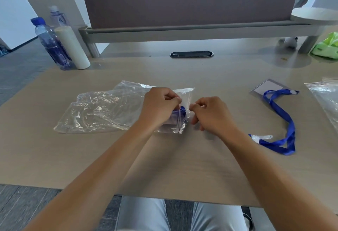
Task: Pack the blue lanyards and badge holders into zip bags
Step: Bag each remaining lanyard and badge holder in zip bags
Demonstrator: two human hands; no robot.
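Far left, two water bottles [53,46] and a white roll [73,47] are standing together at the back corner of the worktop [164,161]. Moving in, a pile of clear zip bags [95,110] is lying flat and crinkly, catching a lot of glare.

On the pile's right end is the bag being packed [182,110]. It's see-through, so a bunched-up blue lanyard [182,111] is showing inside it near the opening, with something pale, probably a badge holder, tucked under it, though that part is mostly hidden by the hand. The bag's zip edge is running up and down between the two hands.

The left hand [160,107] is sitting on that bag, its grip pinching the top of the zip edge between thumb and curled fingers. The right hand [210,114] is just beside it, fingers curled in with thumb and forefinger pressed together right at the bag's mouth; can't tell if it's actually got plastic between them.

Further right, a second lanyard [285,121] is lying loose in a loopy S shape, bright blue with a clear clip tab at its near end. Its far end is resting on a grey-framed holder [265,88]. Another clear bag [327,99] is poking in at the right edge, and a green packet [327,46] is sitting at the back.
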